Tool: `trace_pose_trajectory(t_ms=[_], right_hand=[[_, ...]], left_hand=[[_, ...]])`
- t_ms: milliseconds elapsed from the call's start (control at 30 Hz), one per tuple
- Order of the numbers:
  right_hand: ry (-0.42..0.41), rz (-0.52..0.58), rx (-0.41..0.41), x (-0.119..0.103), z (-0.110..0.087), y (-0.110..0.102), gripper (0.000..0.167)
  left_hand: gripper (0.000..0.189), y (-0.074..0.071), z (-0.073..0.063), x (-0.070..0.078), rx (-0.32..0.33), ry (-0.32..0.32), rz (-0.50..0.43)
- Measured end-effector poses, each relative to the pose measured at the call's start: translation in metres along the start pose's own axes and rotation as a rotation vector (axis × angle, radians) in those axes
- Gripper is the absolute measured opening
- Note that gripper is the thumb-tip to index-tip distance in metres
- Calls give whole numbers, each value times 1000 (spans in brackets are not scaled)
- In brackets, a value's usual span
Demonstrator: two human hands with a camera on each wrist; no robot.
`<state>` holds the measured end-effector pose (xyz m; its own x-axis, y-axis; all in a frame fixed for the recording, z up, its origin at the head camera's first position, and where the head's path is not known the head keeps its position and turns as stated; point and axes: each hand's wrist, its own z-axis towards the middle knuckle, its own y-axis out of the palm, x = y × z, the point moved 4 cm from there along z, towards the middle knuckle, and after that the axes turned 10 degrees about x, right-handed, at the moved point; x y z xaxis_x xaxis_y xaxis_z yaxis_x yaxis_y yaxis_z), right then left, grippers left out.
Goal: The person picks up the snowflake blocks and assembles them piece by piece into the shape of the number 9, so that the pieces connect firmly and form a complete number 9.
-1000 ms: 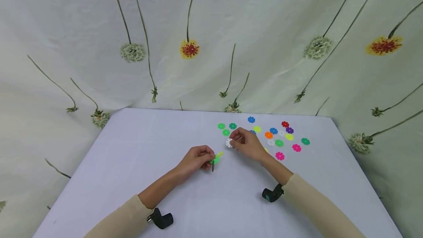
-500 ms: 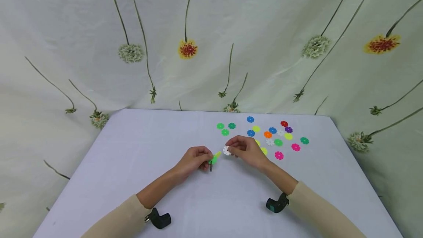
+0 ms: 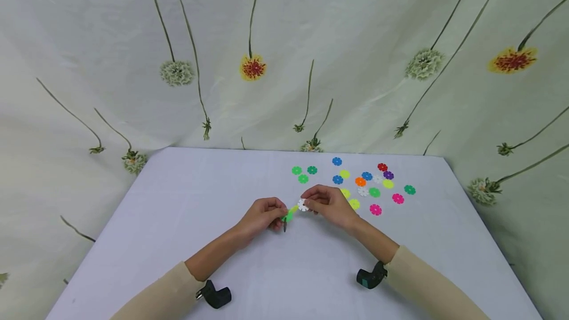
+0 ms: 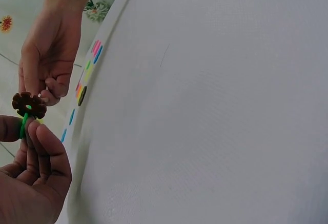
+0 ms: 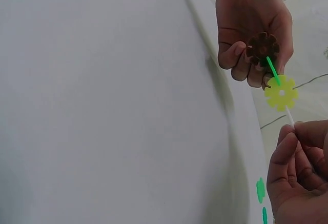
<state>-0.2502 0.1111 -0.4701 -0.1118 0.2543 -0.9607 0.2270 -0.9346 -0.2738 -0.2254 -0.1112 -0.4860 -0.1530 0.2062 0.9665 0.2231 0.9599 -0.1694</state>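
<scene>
My left hand (image 3: 265,214) pinches a green notched interlocking disc (image 4: 23,125). Slotted onto that green piece are a brown disc (image 4: 28,105) and a yellow disc (image 5: 281,93), making a small joined cluster. A white notched disc (image 3: 303,205) is pinched between the thumb and fingers of my right hand (image 3: 331,206). In the right wrist view the white disc (image 5: 290,117) appears edge-on, its edge at the yellow disc's rim. Whether it sits inside a slot I cannot tell.
Loose notched discs in several colours lie at the table's back right, among them an orange disc (image 3: 360,181), a pink disc (image 3: 375,210) and a blue disc (image 3: 337,161). A white cloth covers the table (image 3: 200,181). Behind it hangs a flower-printed curtain (image 3: 355,28).
My right hand has brought the white disc left and nearer to me, up against the yellow disc. The left hand has stayed nearly in place with the cluster.
</scene>
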Motion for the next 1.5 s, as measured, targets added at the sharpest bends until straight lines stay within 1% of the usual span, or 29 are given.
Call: trace_pose_trajectory(t_ms=[167,433,567,633,800,867,967,1067,1167,1267,1367,1500], right_hand=[[1,8,-15,1,-1,2,21],[26,0,10,1,-4,1,18],[30,-5,9,1,-4,-1,18],[28,-9,2,2,-5,-2,18],[25,-21,-31,5,-6,-3,18],[20,-24,-30,5,-6,-3,18],[18,-23,-14,7,-5,-5,19],[37,0,-3,9,-5,-7,23],[66,59,15,10,-4,-8,31],[89,131,29,9,-5,-9,33],[90,170,0,8,-5,-9,29],[62,182,-47,8,-5,-9,27]], left_hand=[[19,1,-1,0,7,15,17],[19,5,-3,5,18,72,62],[17,8,-3,4,22,85,76],[17,9,-2,4,28,110,103],[16,12,-2,5,38,197,188],[15,14,-2,6,41,208,202],[15,15,-1,7,39,200,195],[16,17,0,7,26,164,164],[16,17,0,5,13,129,125],[15,16,-1,3,9,104,89],[16,16,-2,2,4,96,54],[19,17,-2,2,-31,100,13]])
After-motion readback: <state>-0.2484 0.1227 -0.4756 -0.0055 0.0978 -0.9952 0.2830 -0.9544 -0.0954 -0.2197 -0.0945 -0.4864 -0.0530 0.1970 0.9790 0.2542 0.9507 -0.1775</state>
